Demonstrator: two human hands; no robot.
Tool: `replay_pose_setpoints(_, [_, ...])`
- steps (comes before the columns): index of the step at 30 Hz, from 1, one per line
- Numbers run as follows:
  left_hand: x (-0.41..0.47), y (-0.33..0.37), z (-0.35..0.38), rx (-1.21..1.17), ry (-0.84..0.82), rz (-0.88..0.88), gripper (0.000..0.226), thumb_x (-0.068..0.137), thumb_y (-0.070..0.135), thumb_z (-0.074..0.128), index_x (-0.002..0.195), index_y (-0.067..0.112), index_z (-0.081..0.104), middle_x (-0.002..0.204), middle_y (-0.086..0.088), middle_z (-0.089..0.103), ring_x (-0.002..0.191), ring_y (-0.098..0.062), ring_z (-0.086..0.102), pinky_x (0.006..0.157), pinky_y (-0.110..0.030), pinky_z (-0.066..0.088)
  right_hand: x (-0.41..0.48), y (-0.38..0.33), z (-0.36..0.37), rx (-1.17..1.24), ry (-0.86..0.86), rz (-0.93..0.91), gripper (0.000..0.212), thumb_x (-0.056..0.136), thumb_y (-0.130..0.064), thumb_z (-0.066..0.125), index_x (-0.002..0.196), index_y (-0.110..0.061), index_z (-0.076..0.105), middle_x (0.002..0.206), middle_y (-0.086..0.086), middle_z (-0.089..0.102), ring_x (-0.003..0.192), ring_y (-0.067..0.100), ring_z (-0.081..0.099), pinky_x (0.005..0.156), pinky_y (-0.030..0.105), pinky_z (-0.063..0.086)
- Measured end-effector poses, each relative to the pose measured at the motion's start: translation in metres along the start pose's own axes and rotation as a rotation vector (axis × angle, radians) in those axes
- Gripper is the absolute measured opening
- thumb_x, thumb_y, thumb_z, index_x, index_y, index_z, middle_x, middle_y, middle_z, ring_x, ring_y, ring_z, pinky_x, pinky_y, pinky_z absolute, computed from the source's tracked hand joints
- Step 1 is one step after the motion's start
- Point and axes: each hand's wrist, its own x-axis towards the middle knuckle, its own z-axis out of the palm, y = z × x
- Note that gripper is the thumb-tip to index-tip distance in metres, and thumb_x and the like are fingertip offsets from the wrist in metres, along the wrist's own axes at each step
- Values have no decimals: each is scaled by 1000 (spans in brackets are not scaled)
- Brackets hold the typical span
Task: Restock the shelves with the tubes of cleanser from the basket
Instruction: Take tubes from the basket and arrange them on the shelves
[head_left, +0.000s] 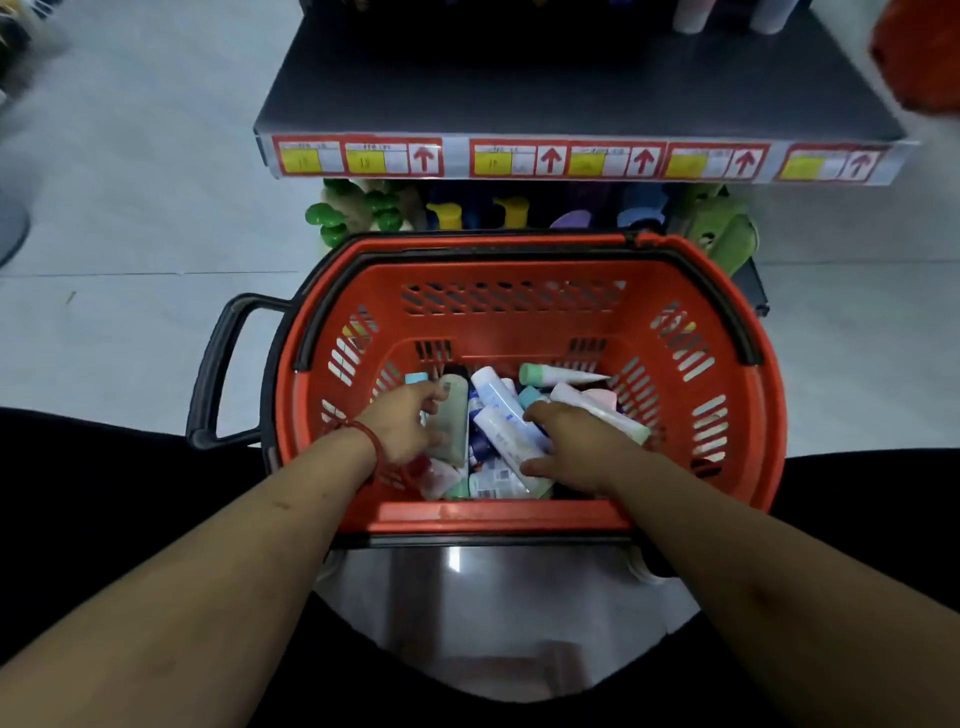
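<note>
A red plastic basket sits right in front of me with several cleanser tubes piled on its bottom. My left hand is inside on the left, and its fingers curl round a pale grey-green tube with a dark cap. On the right side of the pile my right hand grips a white tube with blue print. A mint-capped white tube lies loose at the far side. Above the basket runs the dark shelf, its front part bare.
Red and yellow price tags line the shelf's front edge. Two pale bottles stand at the shelf's back right. Green, yellow and blue bottles fill the lower shelf behind the basket. The basket's black handle sticks out to the left.
</note>
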Motion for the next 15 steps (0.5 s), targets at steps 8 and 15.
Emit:
replay_pose_setpoints(8, [25,-23,4,51,-93,-130,48,83,2,74,128,5,59,118,-18,68,102,-29,65,89,-34,51,27,13,9,51,-88,86,73,81,-43,79,141,-19,44,127,9,63,111,25,61,93,38,50])
replay_pose_setpoints(15, [46,-33,16,113,-234,-116,54,80,7,74,131,21,64,114,0,66,98,-16,60,88,-19,44,58,20,18,54,-24,77,57,84,-36,76,133,-18,52,118,6,66,104,23,62,89,38,52])
